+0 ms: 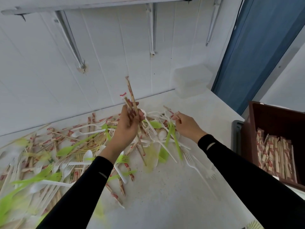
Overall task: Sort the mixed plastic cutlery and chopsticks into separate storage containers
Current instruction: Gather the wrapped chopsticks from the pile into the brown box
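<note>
A mixed heap of white and green plastic cutlery and wrapped wooden chopsticks covers the white table. My left hand grips a bundle of wrapped chopsticks, held nearly upright above the heap. My right hand pinches one wrapped chopstick at the far side of the pile. A brown box at the right holds several wrapped chopsticks.
Stacked clear plastic containers stand at the table's back right corner. A white panelled wall with shelf brackets rises behind the table. A blue door frame is at the right. A dark bin edge sits beside the brown box.
</note>
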A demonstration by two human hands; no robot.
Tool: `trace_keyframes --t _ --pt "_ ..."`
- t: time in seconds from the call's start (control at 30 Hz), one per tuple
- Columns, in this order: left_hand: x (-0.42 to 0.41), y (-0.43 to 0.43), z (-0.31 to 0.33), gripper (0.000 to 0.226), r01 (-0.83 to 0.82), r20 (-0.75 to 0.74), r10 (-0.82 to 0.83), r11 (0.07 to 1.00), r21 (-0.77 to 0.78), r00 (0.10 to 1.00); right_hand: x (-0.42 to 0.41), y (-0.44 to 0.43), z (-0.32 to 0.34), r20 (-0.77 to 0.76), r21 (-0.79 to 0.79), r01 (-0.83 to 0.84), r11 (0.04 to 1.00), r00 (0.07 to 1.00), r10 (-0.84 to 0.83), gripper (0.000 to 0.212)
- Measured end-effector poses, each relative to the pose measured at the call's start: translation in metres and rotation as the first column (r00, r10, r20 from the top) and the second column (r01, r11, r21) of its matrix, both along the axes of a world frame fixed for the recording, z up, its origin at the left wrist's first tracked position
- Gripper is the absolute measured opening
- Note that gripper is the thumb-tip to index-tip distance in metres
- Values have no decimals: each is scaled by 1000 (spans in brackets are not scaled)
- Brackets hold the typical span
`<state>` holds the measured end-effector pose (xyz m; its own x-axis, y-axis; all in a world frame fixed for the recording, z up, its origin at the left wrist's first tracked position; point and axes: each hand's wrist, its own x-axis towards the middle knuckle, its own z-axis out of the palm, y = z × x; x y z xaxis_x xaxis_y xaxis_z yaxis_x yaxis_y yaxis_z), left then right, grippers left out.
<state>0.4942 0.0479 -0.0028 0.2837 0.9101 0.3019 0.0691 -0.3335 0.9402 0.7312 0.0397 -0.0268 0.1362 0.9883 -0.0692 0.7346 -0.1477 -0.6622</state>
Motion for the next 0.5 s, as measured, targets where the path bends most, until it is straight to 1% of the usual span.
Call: trace_keyframes --t 0.07,0.17,0.23,0.27,0.3,0.33,0.37,0.4,0.5 --pt "3 -3 -9 34 24 1 -24 999 -24 1000 -4 12 -3 95 -2 -41 999 995 41 26" --pt "8 -6 -32 29 36 -32 -39 994 -107 999 -16 27 -6 185 -40 -103 994 977 108 22" --pt "10 -7 -47 23 19 -141 -37 992 -127 989 -25 36 -10 216 -83 -148 985 963 163 19" --pt "10 -8 -54 21 39 -197 -61 992 -118 978 -28 38 -11 224 -117 -172 978 955 195 17" --pt "10 -8 -61 20 67 -231 -92 991 -113 969 -30 42 -15 226 -146 -194 970 948 223 23" --pt "10 -8 -66 16 74 -257 -102 990 -118 961 -30 44 -18 235 -177 -206 962 941 245 33" --pt "10 -6 -69 12 64 -266 -96 990 -127 959 -29 47 -20 257 -198 -210 957 931 258 41" --pt "9 -5 -68 9 41 -266 -75 990 -132 961 -27 48 -23 296 -205 -212 956 917 267 44" --pt "8 1 -61 14 -32 -167 10 991 -128 986 -21 52 -28 434 -184 -220 958 857 279 35"
